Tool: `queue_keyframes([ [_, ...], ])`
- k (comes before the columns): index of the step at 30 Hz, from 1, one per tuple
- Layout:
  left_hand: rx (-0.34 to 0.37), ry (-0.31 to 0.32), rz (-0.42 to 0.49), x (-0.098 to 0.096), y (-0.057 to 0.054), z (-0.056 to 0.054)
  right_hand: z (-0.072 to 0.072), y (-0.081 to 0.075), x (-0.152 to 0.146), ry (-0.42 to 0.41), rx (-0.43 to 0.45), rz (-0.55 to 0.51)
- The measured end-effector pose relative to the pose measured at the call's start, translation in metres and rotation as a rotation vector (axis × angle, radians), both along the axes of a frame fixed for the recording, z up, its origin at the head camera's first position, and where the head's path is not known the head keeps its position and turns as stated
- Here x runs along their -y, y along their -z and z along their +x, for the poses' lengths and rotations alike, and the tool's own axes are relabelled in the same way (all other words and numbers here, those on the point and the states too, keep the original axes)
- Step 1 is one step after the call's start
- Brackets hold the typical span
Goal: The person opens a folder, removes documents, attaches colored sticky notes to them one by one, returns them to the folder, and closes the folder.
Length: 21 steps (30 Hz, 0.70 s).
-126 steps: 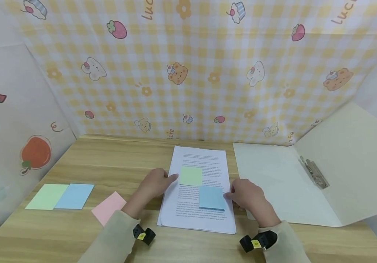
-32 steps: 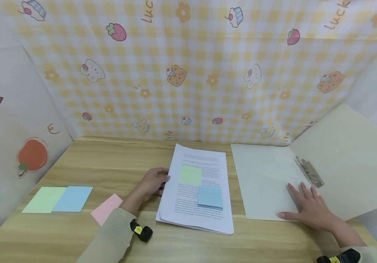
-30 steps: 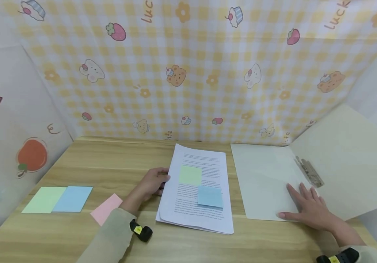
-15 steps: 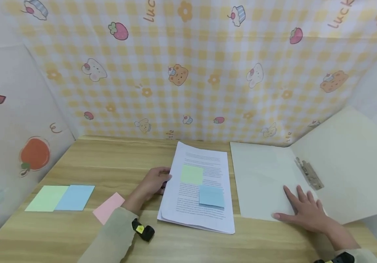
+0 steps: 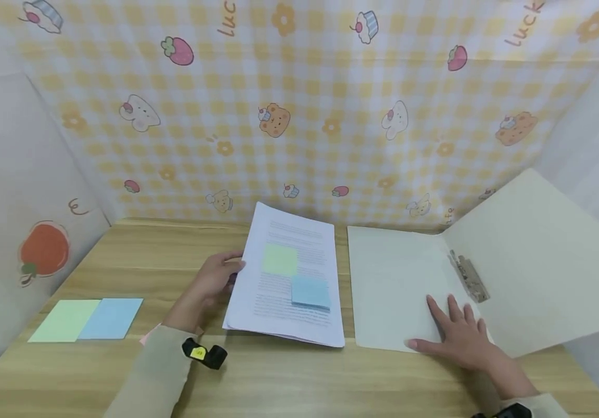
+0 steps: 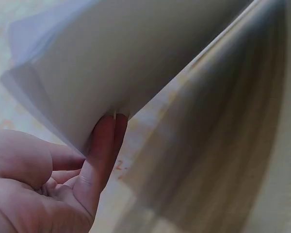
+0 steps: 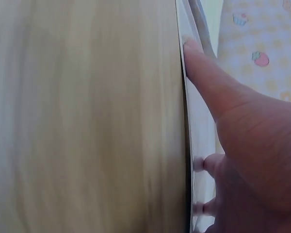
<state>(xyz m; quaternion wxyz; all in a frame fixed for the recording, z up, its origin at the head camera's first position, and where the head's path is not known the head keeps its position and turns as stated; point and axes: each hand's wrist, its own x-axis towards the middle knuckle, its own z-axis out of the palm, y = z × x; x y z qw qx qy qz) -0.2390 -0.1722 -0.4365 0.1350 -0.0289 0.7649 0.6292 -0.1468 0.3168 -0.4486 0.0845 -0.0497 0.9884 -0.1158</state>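
Note:
My left hand (image 5: 216,277) pinches the left edge of a stack of printed paper (image 5: 278,319), which is lifted off the table and tilted. In the left wrist view the fingers (image 6: 103,145) reach under the sheets (image 6: 121,63). On the top page lie a green sticky note (image 5: 280,259) and a pad of blue sticky notes (image 5: 310,291). To the right, my right hand (image 5: 461,339) rests with spread fingers on the inside of an open white folder (image 5: 393,278). The right wrist view shows the thumb (image 7: 203,73) at the folder's near edge.
A green sheet (image 5: 64,320) and a blue sheet (image 5: 111,318) lie side by side at the left. A pink one (image 5: 151,332) is mostly hidden under the left forearm. The folder's raised cover (image 5: 545,261) leans up at the right, beside a metal clip (image 5: 469,276).
My right hand has gone from the stack's right edge to the folder. The left hand has raised the paper stack off the table, its far end lifting most.

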Motion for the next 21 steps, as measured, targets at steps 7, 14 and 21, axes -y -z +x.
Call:
queue_keyframes([
  [7, 0.0, -0.009, 0.041, 0.008, -0.013, 0.002, 0.007, 0.001, 0.02, -0.018, -0.021, 0.025],
  [14, 0.001, 0.013, 0.095, 0.005, -0.019, 0.003, 0.013, 0.004, 0.039, -0.023, -0.059, 0.051],
  [21, 0.014, 0.047, 0.168, 0.003, -0.023, 0.005, 0.02, 0.001, 0.069, -0.022, -0.049, 0.069],
])
